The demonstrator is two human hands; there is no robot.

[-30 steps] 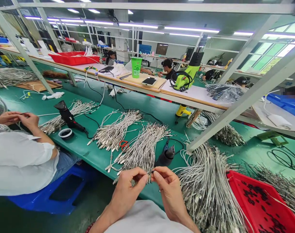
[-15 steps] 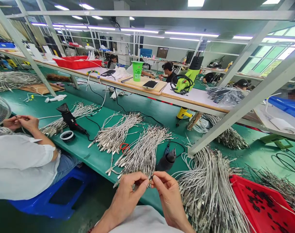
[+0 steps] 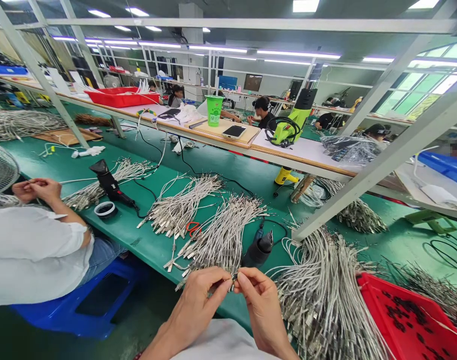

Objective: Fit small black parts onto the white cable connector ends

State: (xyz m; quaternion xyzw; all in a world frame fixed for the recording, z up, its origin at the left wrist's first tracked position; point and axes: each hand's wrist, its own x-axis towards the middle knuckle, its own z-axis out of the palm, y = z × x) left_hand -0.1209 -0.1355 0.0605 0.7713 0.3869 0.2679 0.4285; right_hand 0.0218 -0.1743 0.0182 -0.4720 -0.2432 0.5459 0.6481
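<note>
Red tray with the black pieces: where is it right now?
Head view, lower right: the red tray sits just right of the large cable bundle, on the right hand's side.

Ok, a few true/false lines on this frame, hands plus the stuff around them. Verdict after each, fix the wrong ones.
1. The left hand and the right hand wear gloves. False: both are bare.
2. The right hand pinches a small dark piece. True.
3. The red tray at lower right holds white plugs. False: it holds black bits.
4. The phone is up on the shelf, near the green cup. True.
5. The stool at lower left is red. False: it is blue.
</note>
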